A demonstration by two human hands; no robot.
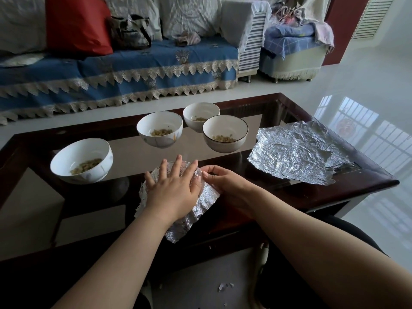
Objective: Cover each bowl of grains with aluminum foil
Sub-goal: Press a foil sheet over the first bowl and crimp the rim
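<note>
A bowl wrapped in crumpled aluminum foil point(200, 206) sits near the table's front edge. My left hand point(172, 188) lies flat on top of it with straight, spread fingers. My right hand point(225, 180) curls round the foil at the bowl's right side. Several uncovered white bowls with grains stand behind: one at the left point(81, 160), one in the middle point(159, 131), a dark-rimmed one point(225, 132), and one at the back point(200, 113). Loose foil sheets point(294, 152) lie at the right.
The bowls stand on a dark-framed glass coffee table point(367, 175). A sofa with a blue cover point(124, 70) runs behind it. Small foil scraps point(225, 286) lie on the floor below the table's front edge.
</note>
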